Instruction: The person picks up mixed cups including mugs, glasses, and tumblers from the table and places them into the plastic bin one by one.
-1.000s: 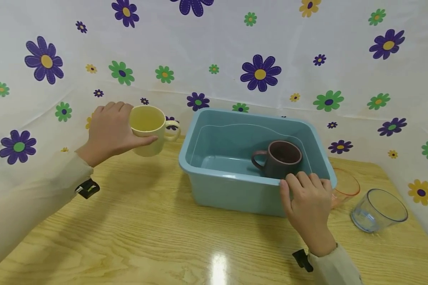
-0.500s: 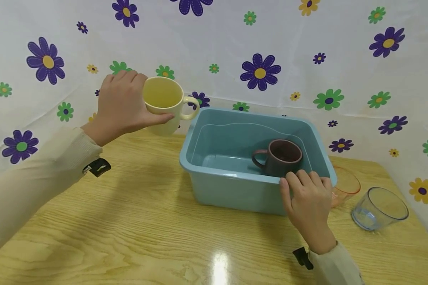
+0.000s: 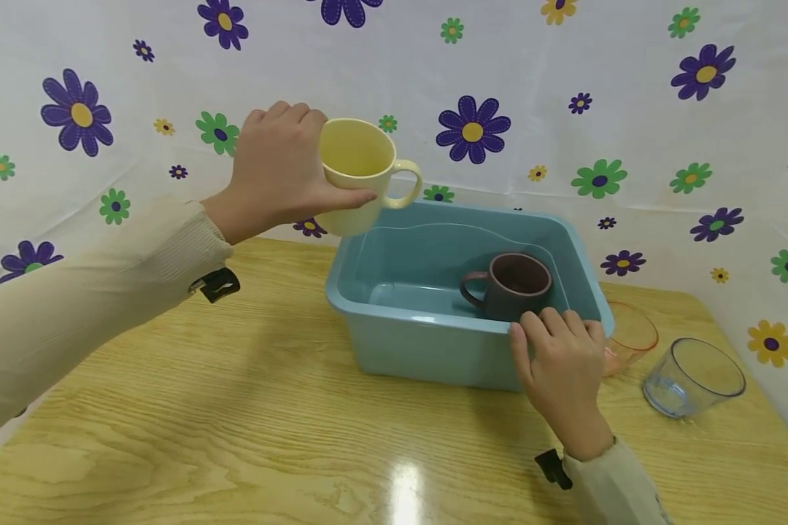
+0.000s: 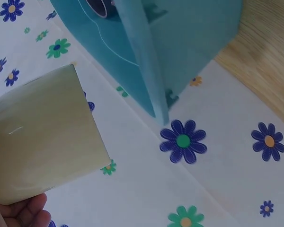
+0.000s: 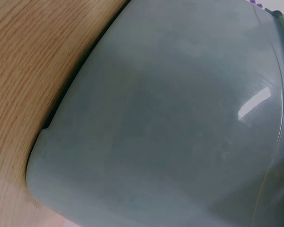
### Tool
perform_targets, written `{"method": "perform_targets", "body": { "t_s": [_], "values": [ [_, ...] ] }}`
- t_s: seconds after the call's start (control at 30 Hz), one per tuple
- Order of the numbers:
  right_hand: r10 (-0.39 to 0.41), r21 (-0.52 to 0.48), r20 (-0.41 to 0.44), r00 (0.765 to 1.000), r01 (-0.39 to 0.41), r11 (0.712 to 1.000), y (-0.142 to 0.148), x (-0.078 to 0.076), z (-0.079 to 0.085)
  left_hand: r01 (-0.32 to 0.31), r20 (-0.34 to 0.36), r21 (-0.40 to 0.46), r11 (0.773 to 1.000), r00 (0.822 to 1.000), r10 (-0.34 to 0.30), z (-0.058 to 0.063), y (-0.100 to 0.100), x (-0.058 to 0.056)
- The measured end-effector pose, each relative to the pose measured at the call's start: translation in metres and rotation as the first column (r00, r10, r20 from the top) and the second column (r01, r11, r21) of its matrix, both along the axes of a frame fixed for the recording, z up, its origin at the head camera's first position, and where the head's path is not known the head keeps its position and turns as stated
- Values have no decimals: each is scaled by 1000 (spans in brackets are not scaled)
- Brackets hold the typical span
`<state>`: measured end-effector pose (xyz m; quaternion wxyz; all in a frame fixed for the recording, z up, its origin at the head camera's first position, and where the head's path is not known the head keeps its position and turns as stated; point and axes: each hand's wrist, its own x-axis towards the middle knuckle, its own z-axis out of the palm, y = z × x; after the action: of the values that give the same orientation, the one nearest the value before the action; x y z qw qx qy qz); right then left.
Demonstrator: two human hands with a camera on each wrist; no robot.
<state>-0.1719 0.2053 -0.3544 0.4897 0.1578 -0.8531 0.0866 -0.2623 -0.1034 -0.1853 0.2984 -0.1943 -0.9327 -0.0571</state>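
Note:
My left hand (image 3: 279, 171) grips a pale yellow mug (image 3: 357, 157) by its body, thumb along the near side, handle pointing right. The mug is in the air at the left end of a blue plastic tub (image 3: 427, 357); in the left wrist view the mug's side (image 4: 42, 137) appears apart from the tub's rim (image 4: 149, 61). With fingers curled over the tub's near rim at its right end, my right hand (image 3: 565, 372) holds the tub. Inside, toward the right, stands a dark brownish mug (image 3: 515, 288), its handle to the left. The right wrist view shows only the tub's outer wall (image 5: 156, 118) and table.
Right of the tub stands an orange-rimmed clear glass (image 3: 633, 335), partly hidden behind it. Farther right is a bluish clear glass (image 3: 692, 379). A wooden table (image 3: 236, 408) bears everything, and a white flowered cloth (image 3: 394, 65) hangs behind.
My left hand has raised the yellow mug and carried it right, from beside the tub to its left end. My right hand stays on the rim.

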Motion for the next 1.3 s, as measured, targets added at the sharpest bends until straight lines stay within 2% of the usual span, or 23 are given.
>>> {"method": "perform_targets", "body": {
  "t_s": [0.13, 0.33, 0.53, 0.67, 0.9, 1.1, 1.3],
  "values": [
    [-3, 5, 2, 1000, 3, 1000, 0, -1, 1, 30, 21, -16, 999, 999, -29, 2, 16, 0],
    [13, 0, -56, 998, -13, 1000, 0, -3, -1, 72, 8, -42, 997, 997, -72, -2, 36, -4],
    [7, 0, -42, 999, -7, 1000, 0, -3, -2, 102, 3, -45, 994, 995, -102, -5, 53, -9],
    [6, 2, -32, 999, -6, 1000, 0, -2, -2, 96, 37, -34, 995, 995, -95, -4, 63, -14],
    [6, 4, -25, 1000, -6, 1000, 2, -2, -1, 62, 158, 62, 996, 985, -72, -5, 82, -26],
    [10, 1, -20, 1000, -10, 1000, 3, -3, -1, 41, 183, 61, 997, 982, -51, -12, 96, -41],
    [-1, 13, -24, 1000, 1, 1000, 3, -4, -1, 22, 247, 50, 999, 968, -33, -21, 109, -49]
  ]
}}
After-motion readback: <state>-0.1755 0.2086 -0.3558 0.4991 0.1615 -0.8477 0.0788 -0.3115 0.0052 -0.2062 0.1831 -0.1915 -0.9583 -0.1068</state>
